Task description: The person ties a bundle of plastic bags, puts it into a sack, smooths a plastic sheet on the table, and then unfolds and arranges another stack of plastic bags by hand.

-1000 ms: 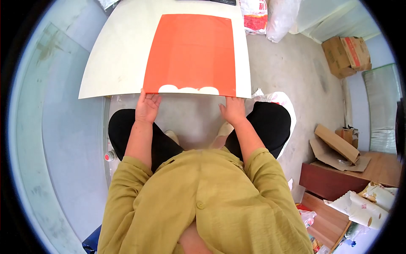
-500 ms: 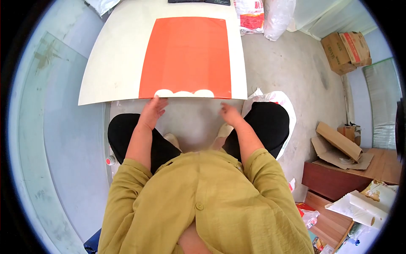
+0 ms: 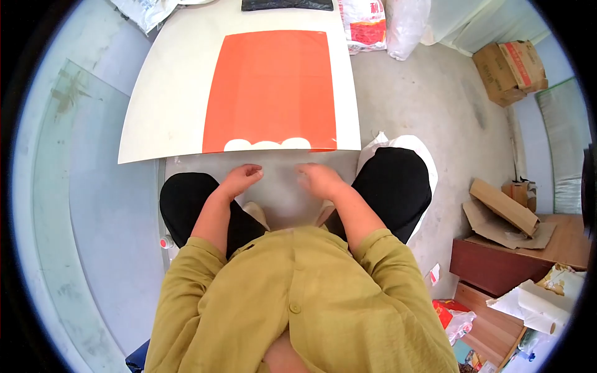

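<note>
An orange-red sheet lies flat on the cream tabletop, with white scalloped shapes along its near edge. Just below the table's front edge, my left hand hovers with its fingers loosely curved and apart, touching nothing. To its right, my right hand is also off the table, its fingers bent and partly blurred, so what they may hold cannot be made out. A gap separates the two hands over the floor between my knees.
A black item lies at the table's far edge. Beyond its right corner stand red-and-white bags. Cardboard boxes are at the far right; flattened cardboard rests on a brown cabinet. A glass panel leans at left.
Both hands have left the sheet's near edge and moved down and inward, closer together. The view has shifted slightly, so the table and sheet appear a little lower.
</note>
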Tool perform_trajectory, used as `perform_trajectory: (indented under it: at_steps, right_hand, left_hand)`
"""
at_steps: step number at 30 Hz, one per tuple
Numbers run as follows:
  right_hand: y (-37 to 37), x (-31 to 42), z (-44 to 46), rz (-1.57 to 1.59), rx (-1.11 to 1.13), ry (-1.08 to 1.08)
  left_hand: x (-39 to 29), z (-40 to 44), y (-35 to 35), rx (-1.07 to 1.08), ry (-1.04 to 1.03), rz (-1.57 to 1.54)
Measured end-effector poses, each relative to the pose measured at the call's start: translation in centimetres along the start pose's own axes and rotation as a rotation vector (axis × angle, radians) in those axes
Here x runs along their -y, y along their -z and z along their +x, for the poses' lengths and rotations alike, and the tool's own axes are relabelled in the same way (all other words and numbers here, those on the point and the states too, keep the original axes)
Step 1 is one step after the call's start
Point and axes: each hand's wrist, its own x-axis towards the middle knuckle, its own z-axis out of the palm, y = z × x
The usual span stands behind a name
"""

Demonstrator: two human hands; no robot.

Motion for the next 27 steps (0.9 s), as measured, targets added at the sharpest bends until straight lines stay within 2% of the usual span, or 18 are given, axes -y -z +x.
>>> perform_trajectory:
  at_steps: [2, 5, 8, 11, 14, 17, 20, 23, 26, 27]
  right_hand:
    - [0.7, 0.9, -0.1, -0.03, -0.084, -0.018]
    - [-1.3, -2.3, 1.4, -0.251, -0.345, 0.071]
    - [0.4, -0.3, 0.9, -0.25, -0.382, -0.065]
    - [-0.5, -1.2, 1.2, -0.285, -0.437, -0.047]
    - [-0.1, -0.7, 1.0, -0.243, -0.425, -0.119]
    - [1.3, 0.0, 1.1, -0.178, -0.295, -0.216]
    - [0.4, -1.2, 1.8, -0.147, -0.258, -0.245]
    - [-2.3, -4.0, 2.1, -0.098, 0.075, -0.164]
    - [-3.9, -4.4, 1.8, -0.233, 0.47, -0.034]
    - [-3.4, -3.7, 1.6, -0.266, 0.47, -0.037]
  left_hand:
    - [1.0, 0.6, -0.4, 0.016, 0.011, 0.123]
    - [-0.6, -0.9, -1.1, 0.063, 0.022, 0.516]
    - [-0.6, -1.4, -1.7, 0.143, 0.021, 0.658]
    - [-0.3, -1.2, -1.8, 0.146, -0.018, 0.718]
    - [-1.7, -1.7, -1.9, 0.126, -0.041, 0.718]
    - [-1.9, -1.8, -2.0, 0.116, -0.031, 0.706]
    - [-2.2, -2.2, -2.0, 0.112, -0.032, 0.712]
    - [-2.3, -2.3, -2.1, 0.121, -0.004, 0.744]
    - [-2.4, -2.4, -2.3, 0.096, -0.013, 0.752]
    - [-2.5, -2.5, -2.3, 0.098, -0.012, 0.752]
